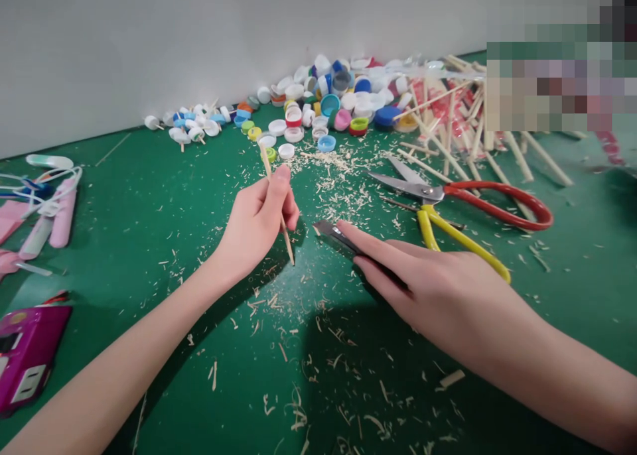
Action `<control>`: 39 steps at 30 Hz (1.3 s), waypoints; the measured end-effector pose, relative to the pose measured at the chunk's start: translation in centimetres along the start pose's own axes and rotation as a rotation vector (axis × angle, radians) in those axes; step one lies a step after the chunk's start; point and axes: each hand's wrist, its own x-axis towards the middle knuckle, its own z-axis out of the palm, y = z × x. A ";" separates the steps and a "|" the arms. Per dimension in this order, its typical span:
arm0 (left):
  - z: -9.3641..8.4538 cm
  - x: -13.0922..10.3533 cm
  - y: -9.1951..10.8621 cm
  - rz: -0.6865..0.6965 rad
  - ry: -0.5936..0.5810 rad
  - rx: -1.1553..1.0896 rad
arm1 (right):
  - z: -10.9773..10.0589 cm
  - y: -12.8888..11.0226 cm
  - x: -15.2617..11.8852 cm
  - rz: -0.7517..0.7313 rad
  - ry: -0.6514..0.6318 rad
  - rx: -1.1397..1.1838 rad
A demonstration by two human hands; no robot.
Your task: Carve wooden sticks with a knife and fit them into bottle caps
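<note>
My left hand (266,213) pinches a thin wooden stick (288,243) between thumb and fingers; the stick slants, its lower tip close to the green tabletop. To its right, my right hand (413,269) is wrapped round a utility knife (338,236), index finger along its top. The blade points left toward the stick, with a gap between them. Pale wood shavings (343,199) lie scattered under and around both hands. The knife's handle is mostly hidden by my fingers.
Red-handled scissors (497,199) and a yellow-handled tool (462,243) lie right. Behind are piled bottle caps (343,100), capped sticks (194,127) and wooden sticks (478,130) with plastic packaging. At left are a magenta device (34,352) and pink glue-gun-like items (62,213). A wall (199,44) borders the table.
</note>
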 end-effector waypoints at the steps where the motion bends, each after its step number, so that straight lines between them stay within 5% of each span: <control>1: 0.1 -0.2 0.2 0.011 -0.013 -0.013 | 0.0 0.0 0.1 -0.001 0.014 0.010; 12: 0.2 -1.5 0.1 0.370 -0.230 0.188 | -0.4 0.1 0.3 0.026 0.097 0.032; 26: 0.2 -0.9 -0.1 0.170 0.061 0.171 | -1.3 0.3 0.2 0.034 0.118 -0.022; 30: 0.0 -0.6 -0.2 0.142 0.112 0.195 | -1.8 0.4 0.1 0.019 0.020 -0.006; 36: 0.2 -0.5 -0.5 0.165 0.105 0.181 | -1.4 0.3 -0.2 -0.195 -0.145 -0.021; 39: 0.5 -0.5 -0.6 0.181 0.102 0.122 | -0.8 0.0 -0.6 -0.319 -0.113 -0.087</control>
